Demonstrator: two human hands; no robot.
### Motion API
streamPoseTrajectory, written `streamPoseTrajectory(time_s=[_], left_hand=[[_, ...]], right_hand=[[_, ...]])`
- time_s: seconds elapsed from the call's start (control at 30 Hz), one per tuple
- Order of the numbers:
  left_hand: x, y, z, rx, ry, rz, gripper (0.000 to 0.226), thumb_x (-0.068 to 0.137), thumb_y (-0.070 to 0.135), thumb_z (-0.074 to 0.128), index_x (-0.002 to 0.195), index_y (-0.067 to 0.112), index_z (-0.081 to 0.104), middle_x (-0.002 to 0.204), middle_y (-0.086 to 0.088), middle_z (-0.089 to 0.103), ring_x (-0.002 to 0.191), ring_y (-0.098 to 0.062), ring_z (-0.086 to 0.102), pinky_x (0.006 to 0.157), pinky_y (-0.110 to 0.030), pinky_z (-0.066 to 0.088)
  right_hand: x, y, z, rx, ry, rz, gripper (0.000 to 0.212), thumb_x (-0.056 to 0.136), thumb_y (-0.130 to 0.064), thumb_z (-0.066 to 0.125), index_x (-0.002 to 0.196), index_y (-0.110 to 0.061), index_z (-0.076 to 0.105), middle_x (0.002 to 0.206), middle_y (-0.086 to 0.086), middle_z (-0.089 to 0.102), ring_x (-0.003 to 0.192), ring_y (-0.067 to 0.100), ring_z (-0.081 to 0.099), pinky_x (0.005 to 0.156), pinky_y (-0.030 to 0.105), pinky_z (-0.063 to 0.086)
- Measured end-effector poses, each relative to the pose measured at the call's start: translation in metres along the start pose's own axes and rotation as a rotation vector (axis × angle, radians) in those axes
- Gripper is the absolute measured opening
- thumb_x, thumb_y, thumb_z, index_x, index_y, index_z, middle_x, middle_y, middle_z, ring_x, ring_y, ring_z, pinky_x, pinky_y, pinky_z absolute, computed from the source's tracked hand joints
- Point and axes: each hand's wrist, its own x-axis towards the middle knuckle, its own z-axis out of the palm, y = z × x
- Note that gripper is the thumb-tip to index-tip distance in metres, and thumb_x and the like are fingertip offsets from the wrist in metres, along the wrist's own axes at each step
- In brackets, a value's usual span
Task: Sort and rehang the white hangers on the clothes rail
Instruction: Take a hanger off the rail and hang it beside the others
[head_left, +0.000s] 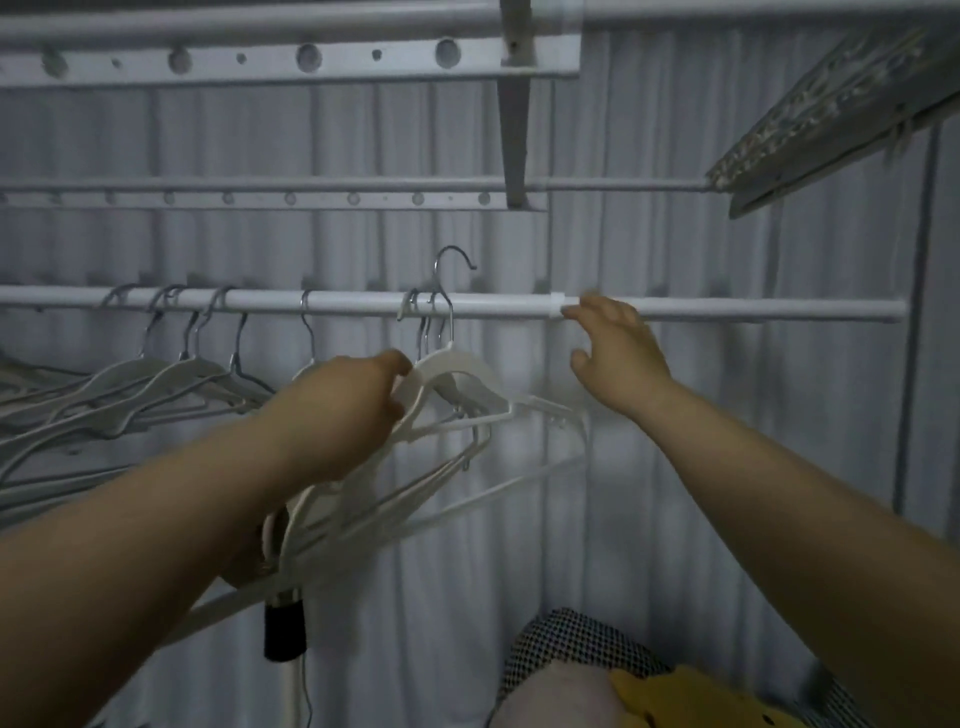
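Matt white hangers (457, 370), seemingly plastic, with glossy metal hooks (451, 325); smooth white rail (363, 301) (faint sheen); soft cloth curtain (675, 467).

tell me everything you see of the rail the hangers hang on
The rail is a white round tube, likely painted metal, level across the view. A white collar joins a thinner section on the right. Metal hanger hooks loop over its left and middle. The right hand touches it with fingertips beside the collar.

Left hand (343, 410) grips white hangers (457, 379); right hand (613, 353) touches rail (337, 301).
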Motion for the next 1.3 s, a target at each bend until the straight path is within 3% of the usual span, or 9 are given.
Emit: streamPoseTrajectory(time_s=[0.1, 0.2, 0.33, 0.8, 0.9, 1.0, 1.1, 1.2, 1.3], left_hand=[[0.024, 0.020, 0.005, 0.062, 0.050, -0.020, 0.032, 0.093, 0.020, 0.042, 0.125, 0.016, 0.044, 0.112, -0.013, 0.060, 0.093, -0.029, 0.056, 0.072, -0.031, 0.040], [0.045, 0.035, 0.016, 0.131, 0.056, -0.025, 0.028, 0.094, 0.019, 0.042, 0.121, 0.013, 0.046, 0.111, -0.012, 0.059, 0.088, -0.026, 0.054, 0.069, -0.029, 0.037], [0.059, 0.044, 0.038, 0.154, 0.058, -0.071, 0.028, 0.093, 0.020, 0.043, 0.120, 0.012, 0.049, 0.114, -0.013, 0.058, 0.101, -0.029, 0.057, 0.072, -0.029, 0.037], [0.071, 0.064, 0.078, 0.186, -0.036, -0.093, 0.022, 0.087, 0.015, 0.055, 0.106, 0.006, 0.061, 0.114, -0.014, 0.058, 0.104, -0.030, 0.058, 0.090, -0.036, 0.047], [0.070, 0.065, 0.081, 0.127, -0.023, -0.088, 0.024, 0.089, 0.018, 0.050, 0.107, 0.006, 0.061, 0.109, -0.013, 0.062, 0.099, -0.029, 0.060, 0.087, -0.035, 0.049], [0.062, 0.070, 0.077, 0.016, -0.061, -0.069, 0.032, 0.092, 0.031, 0.045, 0.104, 0.010, 0.065, 0.086, -0.009, 0.062, 0.080, -0.024, 0.060, 0.076, -0.031, 0.047], [0.050, 0.068, 0.062, 0.029, 0.039, -0.020, 0.039, 0.092, 0.039, 0.041, 0.086, 0.010, 0.066, 0.079, -0.005, 0.060, 0.078, -0.023, 0.059, 0.070, -0.030, 0.044], [0.037, 0.045, 0.044, 0.124, 0.271, -0.019, 0.037, 0.094, 0.039, 0.036, 0.089, 0.015, 0.064, 0.068, 0.003, 0.054, 0.072, -0.021, 0.054, 0.062, -0.028, 0.040], [0.022, 0.013, 0.035, 0.129, 0.384, -0.053, 0.030, 0.092, 0.033, 0.042, 0.098, 0.018, 0.067, 0.090, -0.001, 0.064, 0.082, -0.021, 0.058, 0.055, -0.024, 0.038]], right_hand=[[0.025, 0.008, 0.002, -0.076, 0.013, -0.057, 0.052, 0.091, -0.011, 0.043, 0.141, -0.016, 0.031, 0.152, 0.003, 0.027, 0.139, 0.021, 0.025, 0.117, 0.033, 0.011], [0.038, 0.022, 0.004, -0.159, -0.018, -0.054, 0.051, 0.092, -0.013, 0.041, 0.141, -0.018, 0.030, 0.147, 0.004, 0.036, 0.134, 0.021, 0.030, 0.117, 0.037, 0.008], [0.040, 0.032, 0.011, -0.200, 0.030, -0.124, 0.051, 0.091, -0.016, 0.042, 0.140, -0.020, 0.030, 0.141, 0.002, 0.041, 0.128, 0.023, 0.035, 0.113, 0.036, 0.011], [0.040, 0.036, 0.019, -0.184, 0.064, -0.186, 0.056, 0.090, -0.019, 0.044, 0.143, -0.020, 0.025, 0.142, 0.001, 0.039, 0.128, 0.023, 0.034, 0.111, 0.037, 0.011], [0.039, 0.035, 0.017, -0.179, 0.051, -0.188, 0.057, 0.090, -0.020, 0.044, 0.143, -0.020, 0.024, 0.142, 0.001, 0.039, 0.129, 0.023, 0.034, 0.112, 0.037, 0.011], [0.039, 0.035, 0.016, -0.181, 0.047, -0.188, 0.057, 0.090, -0.021, 0.045, 0.143, -0.020, 0.024, 0.141, 0.001, 0.040, 0.128, 0.023, 0.034, 0.111, 0.037, 0.011], [0.037, 0.035, 0.016, -0.179, 0.048, -0.184, 0.057, 0.089, -0.021, 0.046, 0.142, -0.019, 0.026, 0.141, 0.002, 0.039, 0.128, 0.023, 0.034, 0.111, 0.037, 0.011], [0.036, 0.037, 0.014, -0.174, 0.050, -0.173, 0.056, 0.088, -0.019, 0.046, 0.141, -0.019, 0.027, 0.142, 0.002, 0.039, 0.130, 0.022, 0.032, 0.113, 0.037, 0.009], [0.037, 0.037, 0.014, -0.138, 0.061, -0.148, 0.051, 0.090, -0.017, 0.043, 0.139, -0.018, 0.032, 0.141, 0.003, 0.041, 0.130, 0.023, 0.034, 0.113, 0.037, 0.010]])
